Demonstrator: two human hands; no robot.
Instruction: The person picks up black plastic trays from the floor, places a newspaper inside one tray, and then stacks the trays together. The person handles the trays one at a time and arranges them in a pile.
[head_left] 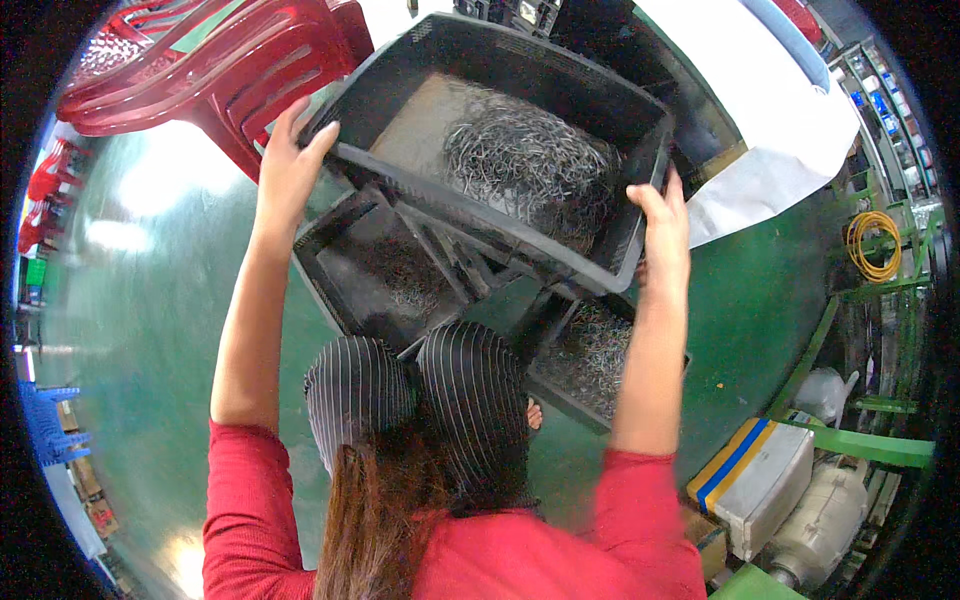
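Between my two hands is a black plastic crate, tilted, with its near edge toward me. A heap of tangled, thin dark metal pieces lies on its brownish bottom, mostly to the right. My left hand grips the crate's left end, thumb over the rim. At the right end my right hand holds the rim, thumb on top and fingers partly hidden outside. Below it, a second black crate holds a few small dark bits. Another black crate with loose metal pieces stands lower right, partly behind my right forearm.
Red plastic chairs stand at the far left. A white-covered table is at the far right. To the right are a yellow coiled hose, green metal framing and a white box with blue and yellow stripes. The floor is green.
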